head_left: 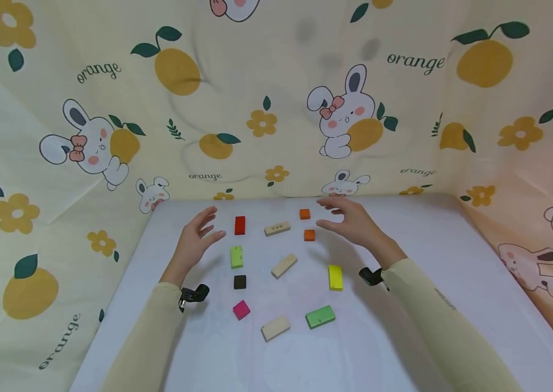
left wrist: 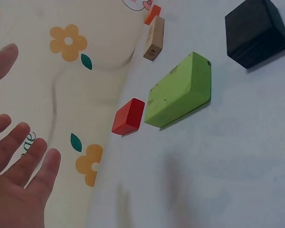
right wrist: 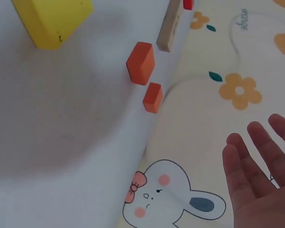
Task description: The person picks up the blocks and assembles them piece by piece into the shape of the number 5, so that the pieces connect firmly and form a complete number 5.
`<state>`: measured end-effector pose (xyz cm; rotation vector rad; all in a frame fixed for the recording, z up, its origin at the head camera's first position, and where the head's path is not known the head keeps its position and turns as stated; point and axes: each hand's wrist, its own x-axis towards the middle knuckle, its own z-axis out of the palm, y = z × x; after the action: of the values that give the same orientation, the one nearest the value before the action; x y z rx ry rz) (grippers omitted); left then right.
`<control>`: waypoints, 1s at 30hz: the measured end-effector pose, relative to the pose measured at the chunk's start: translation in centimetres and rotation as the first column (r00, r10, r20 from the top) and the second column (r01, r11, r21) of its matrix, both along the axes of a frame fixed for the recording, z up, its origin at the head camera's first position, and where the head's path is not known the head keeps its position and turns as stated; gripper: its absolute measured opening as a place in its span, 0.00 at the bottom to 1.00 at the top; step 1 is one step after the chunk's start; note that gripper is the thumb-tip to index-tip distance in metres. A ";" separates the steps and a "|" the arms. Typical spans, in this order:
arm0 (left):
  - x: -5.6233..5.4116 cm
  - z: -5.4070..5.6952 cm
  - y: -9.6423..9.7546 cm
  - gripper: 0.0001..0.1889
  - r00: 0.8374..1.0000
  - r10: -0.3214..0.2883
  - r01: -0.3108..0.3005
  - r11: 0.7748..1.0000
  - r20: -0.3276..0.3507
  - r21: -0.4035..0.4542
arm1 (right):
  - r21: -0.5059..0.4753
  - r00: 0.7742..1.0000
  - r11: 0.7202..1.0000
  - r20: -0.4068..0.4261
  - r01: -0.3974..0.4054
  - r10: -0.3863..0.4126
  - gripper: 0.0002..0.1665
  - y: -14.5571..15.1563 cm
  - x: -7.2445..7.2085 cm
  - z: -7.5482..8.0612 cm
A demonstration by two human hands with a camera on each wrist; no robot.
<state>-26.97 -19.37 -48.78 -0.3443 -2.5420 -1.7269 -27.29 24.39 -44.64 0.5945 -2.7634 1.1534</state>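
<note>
Probably light, stiff: red block (head_left: 239,225), nearer orange block (head_left: 309,235) toward worktop (head_left: 438,234) far edge; pinch sides. Left grip (head_left: 194,244), right grip (head_left: 356,222) spread, empty.

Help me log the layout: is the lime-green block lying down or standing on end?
Lying down: the head view shows the lime-green block long face up; the left wrist view, its long edge along the table.
</note>
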 end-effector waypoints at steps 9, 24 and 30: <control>-1.0 0.9 0.7 0.40 1.000 0.008 -0.007 0.999 0.028 -0.040 | -0.003 0.999 1.000 0.032 -0.020 0.020 0.34 -0.8 -0.8 -0.4; -1.7 -0.6 1.0 0.42 0.997 -0.015 0.018 0.999 0.069 -0.032 | -0.015 0.990 1.000 0.135 -0.027 0.029 0.33 -2.5 -1.9 -1.6; -1.9 -1.2 0.9 0.43 0.996 -0.020 0.022 1.000 0.092 -0.019 | 0.005 0.991 0.999 0.130 -0.041 0.040 0.35 -3.2 -2.4 -1.8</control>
<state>-28.89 -18.45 -49.93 -0.3007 -2.6297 -1.7663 -29.69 21.22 -46.46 0.5999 -2.8773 1.2331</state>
